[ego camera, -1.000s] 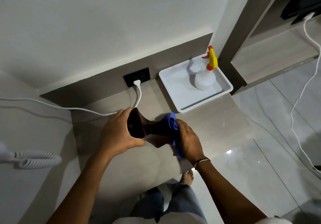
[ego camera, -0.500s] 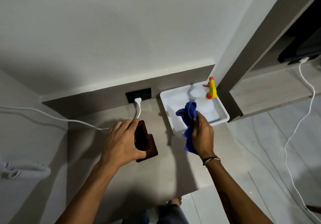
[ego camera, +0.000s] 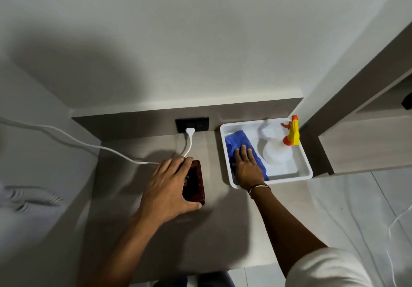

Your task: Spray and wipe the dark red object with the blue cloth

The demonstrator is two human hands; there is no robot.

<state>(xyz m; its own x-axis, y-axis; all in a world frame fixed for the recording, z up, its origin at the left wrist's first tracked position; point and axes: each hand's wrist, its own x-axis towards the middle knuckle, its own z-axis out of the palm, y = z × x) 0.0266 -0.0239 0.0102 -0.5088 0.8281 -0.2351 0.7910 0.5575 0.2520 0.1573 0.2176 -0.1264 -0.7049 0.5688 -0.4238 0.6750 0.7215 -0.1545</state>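
Head view, looking down: a grey wood-grain desk (ego camera: 223, 231) runs along a pale wall, with a low grey backboard behind it. The dark red, glossy, rectangular object (ego camera: 196, 182) lies on the desk a little left of centre, its long side running away from the person. The left hand (ego camera: 169, 188) covers its left side, fingers curled over the far end and the thumb (ego camera: 191, 205) hooked round the near corner; the grip is closed on the dark red object, which sits on the desk surface.

To the right, at the back corner of the desk, stands a white shallow rectangular plastic tray (ego camera: 305, 171). Inside its left half lies the blue cloth (ego camera: 240, 142), spread in a rough strip from the far wall of the tray to the near one. The right hand (ego camera: 246, 168) rests flat on the cloth, palm down, fingers straight and slightly apart, so its grip is spread and pressing rather than pinching. A thin bracelet (ego camera: 259, 188) circles that wrist, which crosses the tray's near rim.

In the right half of the tray stands a white translucent spray bottle with a yellow and orange trigger head (ego camera: 277, 153), just beside the cloth and apart from the hand.

On the backboard is a black wall socket (ego camera: 200, 124) with a white plug and cable (ego camera: 89, 145) trailing left off the desk. A white coiled cord (ego camera: 31, 200) lies blurred at the far left.
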